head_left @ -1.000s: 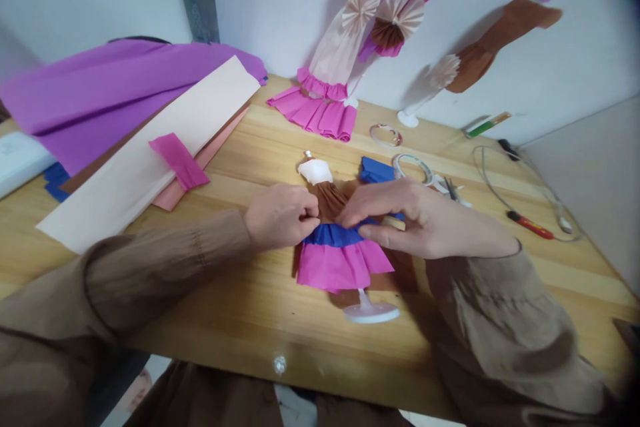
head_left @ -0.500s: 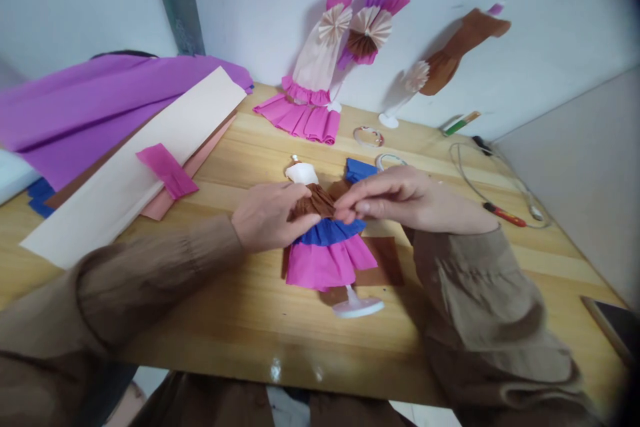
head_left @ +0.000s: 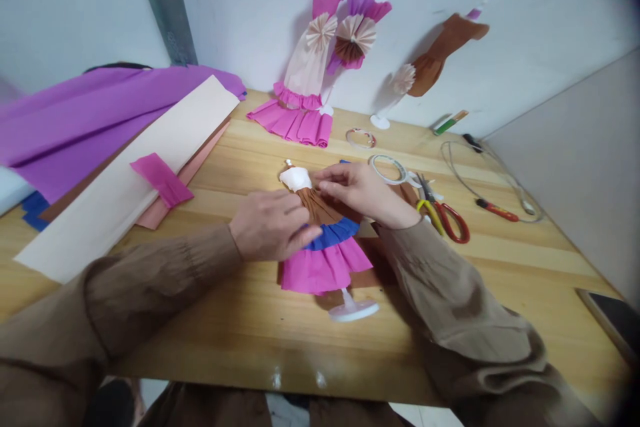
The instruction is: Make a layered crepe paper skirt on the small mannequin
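Observation:
A small mannequin (head_left: pixel 296 177) lies on the wooden table (head_left: pixel 240 320) in a paper dress (head_left: pixel 327 250) with a brown top, a blue band and a pink ruffled skirt. Its white round base (head_left: pixel 353 310) points toward me. My left hand (head_left: pixel 270 225) presses on the dress's left side at the blue band, fingers closed around it. My right hand (head_left: pixel 357 190) pinches the brown paper near the mannequin's white bust.
Purple (head_left: pixel 85 117), cream (head_left: pixel 130 173) and pink (head_left: pixel 161 177) paper sheets lie at the left. Finished paper dresses (head_left: pixel 313 73) and a brown one (head_left: pixel 435 57) stand at the wall. Tape rolls (head_left: pixel 387 167), red-handled scissors (head_left: pixel 445 217), a cable (head_left: pixel 495 177) and a metal bottle (head_left: pixel 163 3) are around.
My right hand has moved up from the blue band to the brown bodice near the bust, uncovering the scissors. My left hand stays on the dress's left side.

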`<action>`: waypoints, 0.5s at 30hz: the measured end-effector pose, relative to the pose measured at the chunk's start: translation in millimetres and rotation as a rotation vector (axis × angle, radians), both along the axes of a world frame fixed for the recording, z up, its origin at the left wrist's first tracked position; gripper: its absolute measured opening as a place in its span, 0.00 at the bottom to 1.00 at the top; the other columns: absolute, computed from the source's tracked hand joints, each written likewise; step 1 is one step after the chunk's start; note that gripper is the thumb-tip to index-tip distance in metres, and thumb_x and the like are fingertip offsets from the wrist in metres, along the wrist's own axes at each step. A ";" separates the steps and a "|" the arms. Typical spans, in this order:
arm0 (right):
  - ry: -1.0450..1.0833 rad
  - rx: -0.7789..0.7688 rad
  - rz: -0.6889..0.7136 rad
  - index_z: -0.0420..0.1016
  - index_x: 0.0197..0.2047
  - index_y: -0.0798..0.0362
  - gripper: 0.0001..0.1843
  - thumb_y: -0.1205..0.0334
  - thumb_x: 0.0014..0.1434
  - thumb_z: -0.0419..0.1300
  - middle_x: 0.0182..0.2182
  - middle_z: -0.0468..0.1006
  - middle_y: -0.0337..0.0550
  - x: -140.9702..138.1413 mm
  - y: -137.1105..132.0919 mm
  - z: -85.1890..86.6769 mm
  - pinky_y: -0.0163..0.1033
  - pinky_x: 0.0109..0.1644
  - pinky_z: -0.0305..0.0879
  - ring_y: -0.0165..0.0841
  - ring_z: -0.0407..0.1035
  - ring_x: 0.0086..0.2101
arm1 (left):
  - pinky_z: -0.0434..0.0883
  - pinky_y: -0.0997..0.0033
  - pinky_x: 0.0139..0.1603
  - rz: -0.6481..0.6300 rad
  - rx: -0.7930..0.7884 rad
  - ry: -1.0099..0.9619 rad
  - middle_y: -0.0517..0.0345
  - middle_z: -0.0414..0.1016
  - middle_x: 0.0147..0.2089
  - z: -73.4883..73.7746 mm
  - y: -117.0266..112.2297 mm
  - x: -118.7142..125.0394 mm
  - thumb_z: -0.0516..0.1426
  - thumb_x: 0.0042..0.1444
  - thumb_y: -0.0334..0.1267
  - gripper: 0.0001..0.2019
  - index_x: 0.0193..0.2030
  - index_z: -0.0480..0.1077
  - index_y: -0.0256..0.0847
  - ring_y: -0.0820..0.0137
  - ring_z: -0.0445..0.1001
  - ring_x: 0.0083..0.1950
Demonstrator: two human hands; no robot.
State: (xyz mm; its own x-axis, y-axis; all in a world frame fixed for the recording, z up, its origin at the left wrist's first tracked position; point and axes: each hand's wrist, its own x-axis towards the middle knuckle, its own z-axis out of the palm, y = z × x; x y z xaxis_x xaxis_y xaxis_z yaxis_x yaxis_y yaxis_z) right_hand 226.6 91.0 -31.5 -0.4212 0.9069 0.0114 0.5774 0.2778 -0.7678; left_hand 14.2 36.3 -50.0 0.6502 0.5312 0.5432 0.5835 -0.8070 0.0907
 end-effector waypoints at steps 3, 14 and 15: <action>-0.002 0.022 -0.040 0.82 0.44 0.58 0.14 0.64 0.54 0.62 0.42 0.84 0.52 -8.7 2.5 -13.1 0.46 0.49 0.71 0.40 0.76 0.41 | 0.52 0.67 0.29 0.317 -0.397 -0.123 0.58 0.66 0.21 8.8 8.6 2.3 0.49 0.66 0.43 0.22 0.22 0.67 0.38 0.72 0.62 0.25; 0.319 -0.121 0.013 0.70 0.60 0.58 0.29 0.62 0.54 0.63 0.44 0.82 0.51 -19.1 -9.1 -5.8 0.44 0.50 0.72 0.35 0.77 0.41 | 0.50 0.74 0.18 0.214 -1.499 -0.785 0.63 0.62 0.18 9.7 28.8 -6.9 0.64 0.53 0.52 0.19 0.25 0.68 0.39 0.78 0.58 0.18; 0.365 -0.125 0.027 0.70 0.60 0.57 0.30 0.61 0.54 0.64 0.44 0.82 0.51 -20.7 -11.9 -2.1 0.45 0.51 0.71 0.36 0.77 0.42 | 0.52 0.74 0.18 0.159 -1.506 -0.820 0.61 0.65 0.19 8.8 29.2 -8.3 0.65 0.52 0.52 0.19 0.25 0.69 0.39 0.77 0.60 0.19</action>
State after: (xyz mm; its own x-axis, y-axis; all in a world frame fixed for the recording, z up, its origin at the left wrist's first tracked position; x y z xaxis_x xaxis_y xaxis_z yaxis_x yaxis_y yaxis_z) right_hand 205.9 79.1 -33.6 -0.4332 0.8996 0.0547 0.2533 0.1798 -0.9505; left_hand 5.9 65.5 -41.1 0.3739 0.8716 -0.3171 0.0617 0.3178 0.9462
